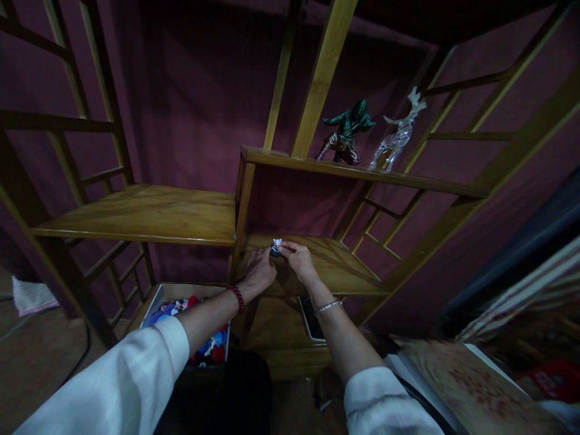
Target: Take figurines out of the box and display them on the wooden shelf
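Reaching from white sleeves [118,374], pinching a figurine [276,243] in the right hand [298,260] on or just above the shelf [338,263], unreleased; flanking it with the left hand [261,270], grip unclear; with boxed toys [211,345] untouched below-left of the shelf.

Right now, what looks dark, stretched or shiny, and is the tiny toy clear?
In the head view, dim light shadows the maroon wall; the same view's wide stretch makes the wooden shelving look slanted; there too, the clear deer figurine glints, while the cat-eared figurine in the right hand is too tiny for fine detail.
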{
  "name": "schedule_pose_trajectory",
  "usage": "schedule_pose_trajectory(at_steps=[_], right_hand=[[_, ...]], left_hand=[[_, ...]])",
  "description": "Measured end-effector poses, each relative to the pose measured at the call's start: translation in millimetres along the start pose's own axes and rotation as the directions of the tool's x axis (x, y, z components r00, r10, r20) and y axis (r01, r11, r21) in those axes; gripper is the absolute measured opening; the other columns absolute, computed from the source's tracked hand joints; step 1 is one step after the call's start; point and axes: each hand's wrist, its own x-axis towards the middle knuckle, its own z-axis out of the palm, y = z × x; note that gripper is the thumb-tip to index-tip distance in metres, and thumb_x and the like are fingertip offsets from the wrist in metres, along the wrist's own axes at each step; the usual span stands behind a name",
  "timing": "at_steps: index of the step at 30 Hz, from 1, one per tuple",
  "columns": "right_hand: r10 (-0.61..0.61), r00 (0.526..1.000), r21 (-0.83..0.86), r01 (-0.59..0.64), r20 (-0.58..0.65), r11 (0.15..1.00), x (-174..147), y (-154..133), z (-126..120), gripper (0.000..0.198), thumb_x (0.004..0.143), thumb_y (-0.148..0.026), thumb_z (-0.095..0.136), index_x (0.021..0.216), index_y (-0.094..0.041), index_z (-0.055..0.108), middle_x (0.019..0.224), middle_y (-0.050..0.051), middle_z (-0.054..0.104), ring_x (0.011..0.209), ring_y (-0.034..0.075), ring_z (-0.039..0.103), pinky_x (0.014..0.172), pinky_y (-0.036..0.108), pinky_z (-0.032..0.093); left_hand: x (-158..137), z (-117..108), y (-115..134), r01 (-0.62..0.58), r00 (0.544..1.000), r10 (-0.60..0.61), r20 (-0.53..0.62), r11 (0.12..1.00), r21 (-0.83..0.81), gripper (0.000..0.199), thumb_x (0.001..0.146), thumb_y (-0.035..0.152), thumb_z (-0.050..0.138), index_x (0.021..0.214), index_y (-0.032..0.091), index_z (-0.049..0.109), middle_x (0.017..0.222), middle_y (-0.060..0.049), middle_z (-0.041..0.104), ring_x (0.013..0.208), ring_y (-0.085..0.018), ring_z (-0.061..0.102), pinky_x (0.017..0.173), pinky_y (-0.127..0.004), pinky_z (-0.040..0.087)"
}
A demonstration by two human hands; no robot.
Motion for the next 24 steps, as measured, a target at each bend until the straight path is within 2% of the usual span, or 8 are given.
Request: schedule_pose_trajectory(at_steps=[6, 10, 14, 18, 24], right_hand=[[0.013, 1.0, -0.1, -0.015, -0.015, 0.995, 8, 0, -2, 0.025, 0.058, -0.033, 0.066, 0.078, -0.018, 0.068, 0.082, 0.003, 0.07, 0.078, 0.019, 0.064, 0.077, 0.03, 0.048], [0.017, 1.0, -0.129, -0.019, -0.018, 0.991, 14, 0, -1, 0.023, 0.06, -0.032, 0.064, 0.078, -0.019, 0.068, 0.081, 0.003, 0.07, 0.076, 0.018, 0.064, 0.077, 0.029, 0.048], [0.008, 1.0, -0.147, -0.011, -0.025, 0.989, 22, 7, 1, 0.025, 0.06, -0.033, 0.064, 0.08, -0.019, 0.068, 0.082, 0.002, 0.07, 0.076, 0.017, 0.064, 0.077, 0.029, 0.048], [-0.008, 1.0, -0.143, 0.008, 0.001, 0.99, 29, 16, 3, 0.026, 0.06, -0.036, 0.063, 0.079, -0.019, 0.068, 0.081, 0.002, 0.07, 0.076, 0.017, 0.064, 0.077, 0.03, 0.048], [-0.007, 1.0, -0.087, 0.007, 0.0, 0.996, 34, 19, 7, 0.027, 0.055, -0.035, 0.066, 0.076, -0.017, 0.068, 0.078, 0.003, 0.07, 0.074, 0.019, 0.064, 0.077, 0.031, 0.048]], left_hand=[[5, 1, 1, 0.008, 0.999, -0.011, 0.036, 0.997, 0.072, 0.047, 0.07, 0.008, 0.042, 0.116, 0.012, 0.051, 0.116, -0.01, 0.055, 0.114, -0.02, 0.041, 0.1, -0.029, 0.027], [10, 6, -3, -0.038, 0.998, 0.034, 0.046, 0.997, 0.072, 0.05, 0.068, 0.007, 0.043, 0.116, 0.014, 0.051, 0.117, -0.008, 0.055, 0.117, -0.02, 0.039, 0.103, -0.032, 0.023], [12, 10, -6, -0.031, 0.998, 0.026, 0.06, 0.995, 0.092, 0.049, 0.068, 0.008, 0.042, 0.116, 0.014, 0.051, 0.117, -0.01, 0.055, 0.12, -0.022, 0.036, 0.102, -0.035, 0.025], [15, 11, -7, -0.094, 0.99, 0.079, 0.113, 0.988, 0.125, 0.048, 0.069, 0.009, 0.041, 0.116, 0.011, 0.05, 0.117, -0.012, 0.055, 0.115, -0.02, 0.042, 0.104, -0.034, 0.02], [18, 16, -10, -0.052, 0.991, 0.031, 0.13, 0.985, 0.162, 0.05, 0.071, 0.016, 0.045, 0.12, 0.014, 0.047, 0.126, -0.011, 0.048, 0.126, -0.027, 0.025, 0.102, -0.041, 0.022]])
